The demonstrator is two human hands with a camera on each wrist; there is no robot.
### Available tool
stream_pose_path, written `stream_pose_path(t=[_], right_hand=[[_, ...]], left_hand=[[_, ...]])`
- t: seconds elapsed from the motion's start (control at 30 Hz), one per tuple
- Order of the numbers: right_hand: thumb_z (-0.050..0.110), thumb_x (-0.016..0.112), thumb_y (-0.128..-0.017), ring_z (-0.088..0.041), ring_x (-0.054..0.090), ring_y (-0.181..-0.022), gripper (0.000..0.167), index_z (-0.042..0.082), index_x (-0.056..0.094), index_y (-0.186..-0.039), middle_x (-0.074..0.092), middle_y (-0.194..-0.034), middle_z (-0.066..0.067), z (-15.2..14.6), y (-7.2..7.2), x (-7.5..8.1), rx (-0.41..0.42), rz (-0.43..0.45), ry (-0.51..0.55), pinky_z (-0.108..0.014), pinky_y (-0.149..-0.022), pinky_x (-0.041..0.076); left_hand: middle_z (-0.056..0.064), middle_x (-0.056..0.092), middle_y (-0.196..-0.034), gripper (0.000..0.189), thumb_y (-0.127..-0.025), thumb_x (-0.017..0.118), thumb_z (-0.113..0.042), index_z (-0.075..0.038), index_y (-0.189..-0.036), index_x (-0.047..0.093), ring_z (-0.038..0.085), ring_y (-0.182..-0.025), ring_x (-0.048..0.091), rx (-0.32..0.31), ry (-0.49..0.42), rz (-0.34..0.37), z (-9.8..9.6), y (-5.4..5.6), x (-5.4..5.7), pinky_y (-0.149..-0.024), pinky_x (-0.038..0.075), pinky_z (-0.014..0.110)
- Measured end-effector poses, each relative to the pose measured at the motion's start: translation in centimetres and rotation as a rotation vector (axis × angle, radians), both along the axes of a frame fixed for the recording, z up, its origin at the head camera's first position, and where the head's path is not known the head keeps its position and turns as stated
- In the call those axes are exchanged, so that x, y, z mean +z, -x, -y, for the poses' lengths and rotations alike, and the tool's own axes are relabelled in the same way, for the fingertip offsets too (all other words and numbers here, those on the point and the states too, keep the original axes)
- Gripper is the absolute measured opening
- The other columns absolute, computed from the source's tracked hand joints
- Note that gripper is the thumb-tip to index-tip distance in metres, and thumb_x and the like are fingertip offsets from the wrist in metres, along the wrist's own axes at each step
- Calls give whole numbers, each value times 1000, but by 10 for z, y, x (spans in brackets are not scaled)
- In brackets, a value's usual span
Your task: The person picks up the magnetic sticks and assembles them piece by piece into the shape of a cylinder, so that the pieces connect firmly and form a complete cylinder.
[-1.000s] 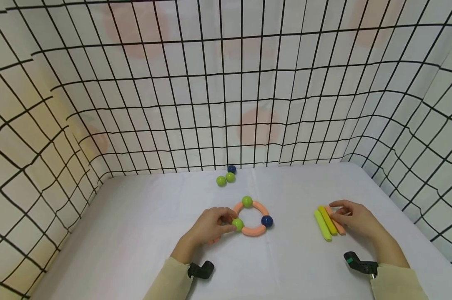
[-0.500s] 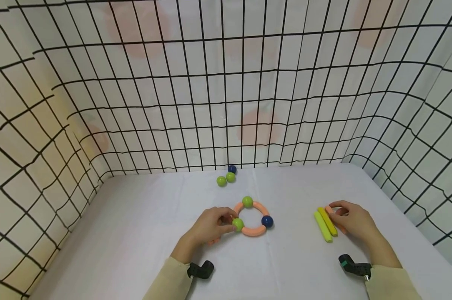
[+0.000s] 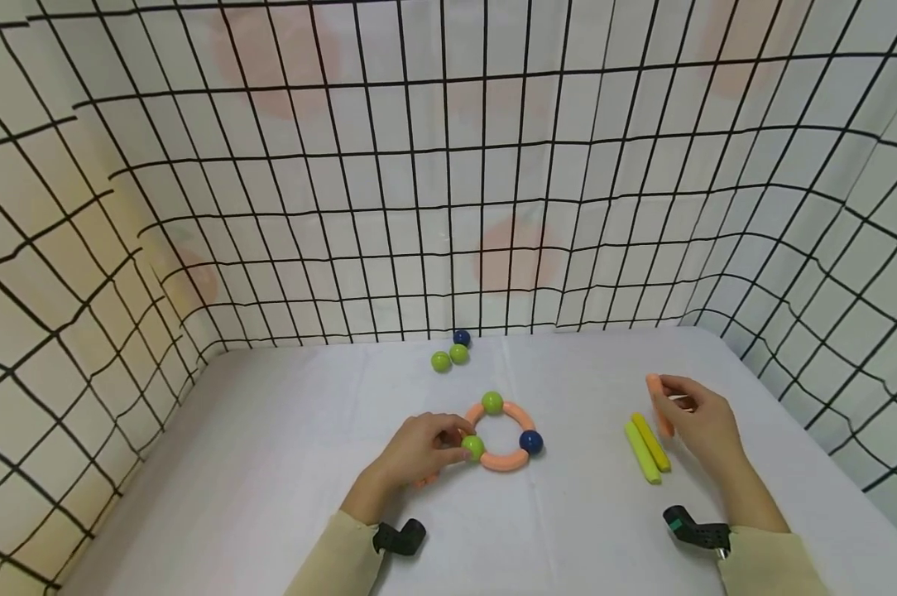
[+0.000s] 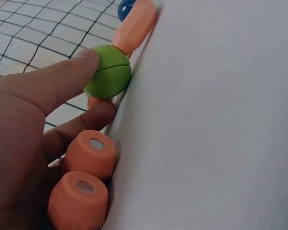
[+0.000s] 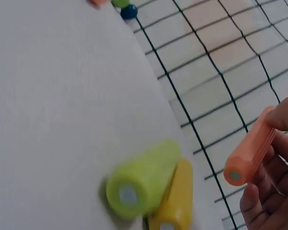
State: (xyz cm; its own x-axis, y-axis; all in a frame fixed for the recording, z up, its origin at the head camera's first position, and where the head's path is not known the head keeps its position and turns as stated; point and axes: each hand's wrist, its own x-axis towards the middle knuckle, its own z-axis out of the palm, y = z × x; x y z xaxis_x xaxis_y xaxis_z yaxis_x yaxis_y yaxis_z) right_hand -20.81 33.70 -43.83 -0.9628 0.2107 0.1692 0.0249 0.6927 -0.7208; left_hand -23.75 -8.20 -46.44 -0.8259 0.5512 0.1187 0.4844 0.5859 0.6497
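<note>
My left hand [image 3: 417,447] pinches a green ball [image 4: 109,72] between thumb and finger. That ball belongs to a ring of curved orange rods [image 3: 504,461], joined by another green ball [image 3: 492,403] and a dark blue ball [image 3: 531,442]. Two orange rod ends [image 4: 90,154] with metallic discs show beneath the left fingers; the rest of them is hidden. On the right, my right hand [image 3: 705,420] grips a straight orange stick [image 5: 251,148], raised off the table and tilted. Left of it, a light green stick [image 3: 643,453] and a yellow stick [image 3: 652,443] lie side by side.
At the back of the table [image 3: 560,530] sit two loose green balls [image 3: 441,361] and a dark blue ball [image 3: 461,338]. A pale wall with a black grid [image 3: 523,157] encloses the back and both sides.
My right hand has taken hold of the orange stick and lifted it up and away from the yellow and light green sticks. The left hand stays on the green ball.
</note>
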Motion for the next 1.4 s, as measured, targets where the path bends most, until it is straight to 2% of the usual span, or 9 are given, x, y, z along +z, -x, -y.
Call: stream_pose_path(t=[0.2,0.43,0.6,0.7,0.8,0.93,1.13,1.4], right_hand=[[44,55,-101,-3,50,-93,51,10,56,-139,59,-128,-12,28,8,12,82,-36,77,-14,-71,46],[41,59,-100,1,55,-96,46,11,57,-134,62,-120,1,63,32,25,212,-48,199,-17,-80,51],[34,62,-99,-3,59,-95,38,10,60,-129,65,-119,-3,91,48,28,282,-83,223,-21,-82,51],[31,64,-98,-10,59,-99,36,11,61,-128,65,-122,-10,107,53,31,305,-91,226,-28,-85,49],[29,66,-97,-19,60,-104,34,12,62,-127,66,-123,-11,122,56,33,337,-93,225,-33,-87,48],[26,67,-96,-26,63,-105,31,14,64,-124,67,-122,-11,139,60,33,373,-92,235,-33,-85,50],[23,67,-96,-26,64,-105,28,15,64,-123,67,-122,-10,158,68,27,396,-84,258,-26,-80,55],[18,66,-97,-27,65,-109,28,12,64,-124,67,-122,-12,176,72,16,411,-52,276,-28,-77,57]], left_hand=[[-13,71,-98,29,-90,75,-34,-25,-118,70,4,-88,60,-1,-1,1,1,0,0,-79,47,22],[-12,69,-95,27,-90,75,-36,-29,-116,70,3,-85,59,9,3,-21,1,4,-3,-77,48,21],[-12,70,-96,28,-89,75,-35,-29,-116,70,3,-86,60,24,6,-15,4,4,-3,-79,47,23],[-12,69,-95,26,-90,75,-36,-30,-115,70,4,-86,59,13,3,-17,4,5,-3,-79,47,23],[-13,68,-95,25,-90,75,-35,-30,-113,70,4,-86,59,6,0,-8,3,5,-2,-78,47,22],[-12,67,-93,23,-89,75,-35,-30,-112,70,4,-84,58,1,-10,5,1,4,-2,-77,47,22],[-12,66,-91,22,-90,75,-34,-30,-111,70,5,-83,57,0,-11,16,0,4,-3,-77,47,22],[-12,66,-90,20,-90,75,-32,-30,-109,70,5,-81,57,-2,-12,23,-1,5,-3,-76,47,22]])
